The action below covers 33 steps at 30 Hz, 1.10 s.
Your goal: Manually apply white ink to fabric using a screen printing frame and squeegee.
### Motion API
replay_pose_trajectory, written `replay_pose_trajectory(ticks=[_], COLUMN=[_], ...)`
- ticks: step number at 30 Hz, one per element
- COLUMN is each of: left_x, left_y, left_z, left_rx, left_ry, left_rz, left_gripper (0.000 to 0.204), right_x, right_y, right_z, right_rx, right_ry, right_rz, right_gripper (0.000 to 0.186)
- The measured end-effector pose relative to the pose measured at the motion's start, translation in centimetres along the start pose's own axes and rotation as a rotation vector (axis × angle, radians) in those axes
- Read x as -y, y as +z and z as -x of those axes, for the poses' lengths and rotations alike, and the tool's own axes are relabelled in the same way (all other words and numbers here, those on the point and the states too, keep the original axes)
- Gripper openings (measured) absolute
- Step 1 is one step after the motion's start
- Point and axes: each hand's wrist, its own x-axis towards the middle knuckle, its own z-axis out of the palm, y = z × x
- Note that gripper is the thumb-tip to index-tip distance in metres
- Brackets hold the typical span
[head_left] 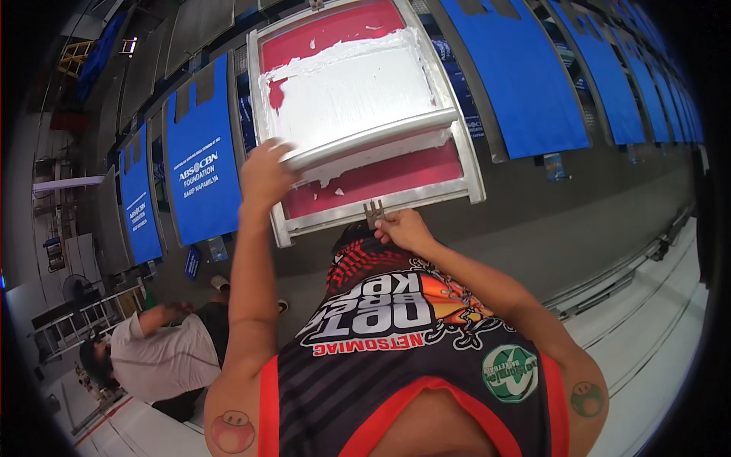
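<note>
A screen-printing frame (470, 164) with a red mesh lies in front of me, thick white ink (358, 91) spread over much of the mesh. Across it rests a long squeegee (373, 140), with a band of red mesh and ragged ink on its near side. My left hand (268, 174) is closed at the squeegee's left end, its fingertips blurred. At the middle of the frame's near edge is a small notched metal bracket (374, 214). My right hand (406, 230) pinches this bracket between thumb and fingers. What lies under the frame is hidden.
Blue flat bags (199, 164) with handle cut-outs lie on slanted boards to the left, and more blue bags (525, 84) line the right. A person in a light shirt (164, 350) is bent over at lower left, near a metal ladder (84, 320). Grey floor (525, 221) shows nearby.
</note>
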Motion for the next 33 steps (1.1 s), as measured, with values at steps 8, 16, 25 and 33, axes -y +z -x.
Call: replay_pose_trajectory(ticks=[8, 16, 25, 33], left_x=[9.7, 3.5, -24.4, -33.2], left_y=[9.1, 6.3, 12.2, 15.6], left_z=[2.5, 3.1, -5.9, -8.4], left_rx=[-0.072, -0.173, -0.079, -0.108], left_ry=[-0.367, -0.316, -0.252, -0.291], left_rz=[1.442, 1.313, 1.345, 1.32], left_gripper=[0.051, 0.047, 0.029, 0.031], right_x=[2.9, 2.5, -7.5, -9.1], right_y=[-15.6, -20.6, -44.5, -55.1], right_z=[-1.3, 2.0, 8.3, 7.4], right_rx=[-0.987, -0.758, -0.852, -0.862], right_ry=[0.016, 0.113, -0.053, -0.015], right_rz=[0.685, 0.016, -0.173, -0.029], right_gripper=[0.059, 0.069, 0.063, 0.065])
